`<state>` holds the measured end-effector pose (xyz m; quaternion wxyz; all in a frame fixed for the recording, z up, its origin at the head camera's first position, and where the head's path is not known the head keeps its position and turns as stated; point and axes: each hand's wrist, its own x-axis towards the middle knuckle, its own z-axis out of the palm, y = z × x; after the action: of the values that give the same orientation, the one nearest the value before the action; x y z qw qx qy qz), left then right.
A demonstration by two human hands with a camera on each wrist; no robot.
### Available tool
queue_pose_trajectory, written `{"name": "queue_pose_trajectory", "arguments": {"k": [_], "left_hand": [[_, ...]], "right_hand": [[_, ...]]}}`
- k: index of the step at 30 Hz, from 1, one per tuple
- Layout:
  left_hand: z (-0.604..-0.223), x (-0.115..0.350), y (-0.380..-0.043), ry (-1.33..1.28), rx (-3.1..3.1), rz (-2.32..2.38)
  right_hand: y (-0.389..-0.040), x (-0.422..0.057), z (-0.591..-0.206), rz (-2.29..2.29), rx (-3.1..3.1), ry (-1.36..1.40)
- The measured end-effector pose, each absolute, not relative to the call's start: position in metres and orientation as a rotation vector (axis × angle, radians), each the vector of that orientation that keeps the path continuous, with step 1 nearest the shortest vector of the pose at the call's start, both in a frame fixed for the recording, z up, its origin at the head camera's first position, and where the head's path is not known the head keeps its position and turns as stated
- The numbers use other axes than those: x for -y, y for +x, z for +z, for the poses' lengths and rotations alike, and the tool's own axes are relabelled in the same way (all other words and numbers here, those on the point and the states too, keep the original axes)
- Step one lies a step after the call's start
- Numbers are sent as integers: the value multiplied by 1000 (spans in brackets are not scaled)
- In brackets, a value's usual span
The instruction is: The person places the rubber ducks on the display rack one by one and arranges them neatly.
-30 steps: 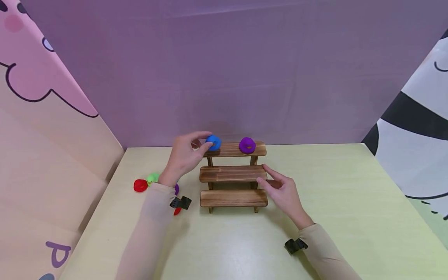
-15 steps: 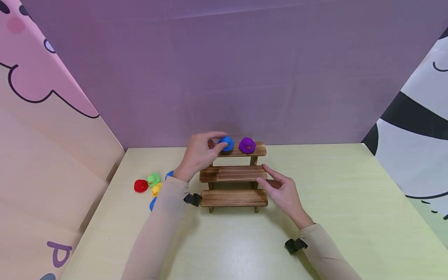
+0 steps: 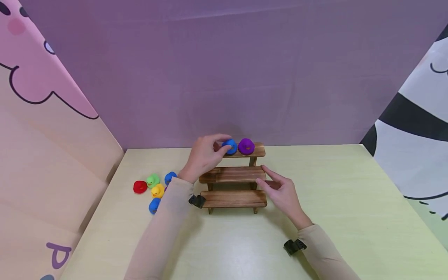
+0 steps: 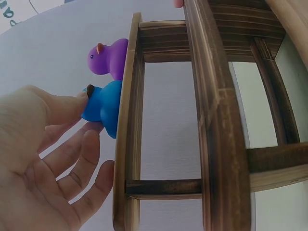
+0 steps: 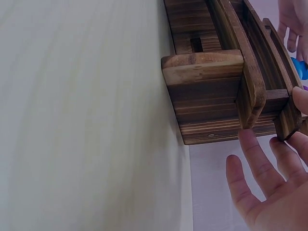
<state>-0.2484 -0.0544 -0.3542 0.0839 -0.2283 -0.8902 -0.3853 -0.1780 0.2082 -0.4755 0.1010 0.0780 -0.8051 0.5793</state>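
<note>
My left hand point(image 3: 206, 153) pinches a blue rubber duck point(image 3: 231, 147) between thumb and fingers at the top tier of a three-tier wooden display stand point(image 3: 232, 198). A purple rubber duck point(image 3: 246, 146) sits right beside it on that tier. In the left wrist view the blue duck point(image 4: 109, 107) has its base against the board, and the purple duck point(image 4: 108, 58) is just past it. My right hand point(image 3: 282, 194) holds the right end of the middle tier, thumb at the front edge and forefinger at the back. In the right wrist view its fingertips point(image 5: 246, 137) touch the stand.
Left of the stand, a red duck point(image 3: 140, 187), a green duck point(image 3: 153, 181), a yellow duck point(image 3: 158, 191) and two blue ducks, one nearer point(image 3: 154, 205) and one farther point(image 3: 170, 177), lie on the pale table point(image 3: 336, 194). My left sleeve hides part of this group. A purple wall point(image 3: 245, 70) rises behind.
My left hand has moved right along the top tier with the blue duck, bringing it beside the purple one. More ducks show behind the left forearm. The right hand stays at the stand.
</note>
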Motion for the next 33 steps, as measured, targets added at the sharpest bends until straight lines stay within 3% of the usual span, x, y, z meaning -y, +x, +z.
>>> {"name": "queue_pose_trajectory", "arguments": {"k": [33], "left_hand": [[-356,56,-247,-690,2678,-1185]], "right_hand": [[-179,-209,-475,1725,2353,235]]}}
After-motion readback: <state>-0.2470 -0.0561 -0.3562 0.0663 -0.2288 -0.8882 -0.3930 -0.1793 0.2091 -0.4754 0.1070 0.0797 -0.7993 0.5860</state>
